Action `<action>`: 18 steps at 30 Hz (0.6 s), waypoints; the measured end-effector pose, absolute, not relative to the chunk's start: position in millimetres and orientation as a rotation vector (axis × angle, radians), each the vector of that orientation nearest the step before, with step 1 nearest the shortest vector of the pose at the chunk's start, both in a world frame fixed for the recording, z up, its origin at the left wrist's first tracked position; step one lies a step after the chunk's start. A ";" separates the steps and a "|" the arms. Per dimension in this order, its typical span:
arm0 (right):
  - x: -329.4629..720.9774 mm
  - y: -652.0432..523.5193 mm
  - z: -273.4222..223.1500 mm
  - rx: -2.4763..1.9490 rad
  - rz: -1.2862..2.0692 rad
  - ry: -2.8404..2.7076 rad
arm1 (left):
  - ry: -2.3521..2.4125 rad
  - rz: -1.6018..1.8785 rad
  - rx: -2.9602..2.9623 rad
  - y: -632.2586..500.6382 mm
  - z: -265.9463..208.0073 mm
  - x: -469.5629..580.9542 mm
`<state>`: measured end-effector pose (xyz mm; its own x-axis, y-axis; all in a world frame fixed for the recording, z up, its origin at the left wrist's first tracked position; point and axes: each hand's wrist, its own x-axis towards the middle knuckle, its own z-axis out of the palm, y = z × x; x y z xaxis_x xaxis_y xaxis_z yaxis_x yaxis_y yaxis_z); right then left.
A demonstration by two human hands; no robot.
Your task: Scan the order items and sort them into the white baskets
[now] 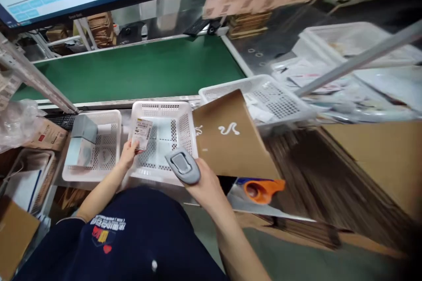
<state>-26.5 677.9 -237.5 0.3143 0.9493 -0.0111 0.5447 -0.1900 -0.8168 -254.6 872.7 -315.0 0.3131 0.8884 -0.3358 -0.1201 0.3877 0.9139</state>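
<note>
Scanning looks like the step in hand: the left hand (129,151) is pinching a labelled packet (142,133) over the middle basket (165,116), the right hand (201,184) is gripping the scanner (183,165), whose head probably needs aiming at the label.

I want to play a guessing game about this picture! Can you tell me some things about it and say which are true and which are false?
1. The left hand holds a small white printed label. True.
2. The right hand holds a red pair of scissors. False: it holds a grey handheld scanner.
3. The label is held over a white perforated plastic basket. True.
4. The conveyor belt behind the baskets is blue. False: it is green.
5. A flat brown cardboard piece with white marks lies right of that basket. True.
</note>
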 end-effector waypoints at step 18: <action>-0.3 678.4 -254.4 -2.021 0.944 -1.462 | 2.376 0.272 1.677 1027.2 -199.6 -436.1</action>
